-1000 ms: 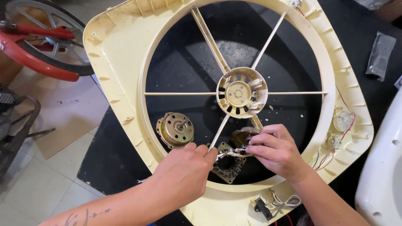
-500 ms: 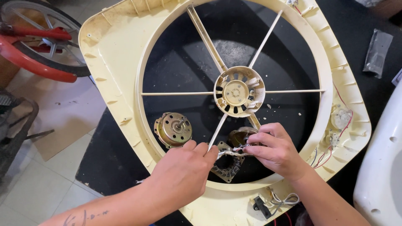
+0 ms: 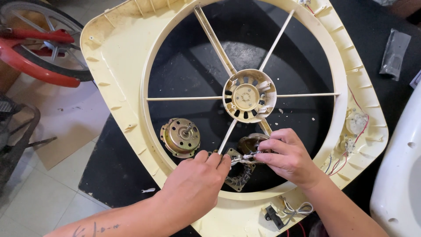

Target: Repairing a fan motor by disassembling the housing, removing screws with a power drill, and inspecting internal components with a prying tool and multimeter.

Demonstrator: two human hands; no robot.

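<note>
Both hands meet low inside the big round opening of a cream plastic fan frame [image 3: 114, 87] that lies flat on a black table [image 3: 109, 175]. The left hand [image 3: 195, 184] is curled nearly closed, thumb and forefinger pinching one end of a thin bundle of pale wires [image 3: 245, 157]; the right hand [image 3: 287, 156] pinches the other end the same way, its other fingers bent loosely. The wires stretch between the two hands, just above a dark metal motor part [image 3: 239, 177] with squared corners that rests on the table within the ring. Slim straight spokes run from the ring to a round slotted hub [image 3: 249, 95] at the centre, leaving wide open wedges of bare table between them; the hands work in the lower wedge, close to the ring's inner edge. A dull brass-coloured round motor [image 3: 180, 137] sits in the wedge to the left, apart from the hands. Red and white cables [image 3: 346, 153] trail along the frame's right rim, and a small black switch [image 3: 274, 216] lies on its lower edge.
</note>
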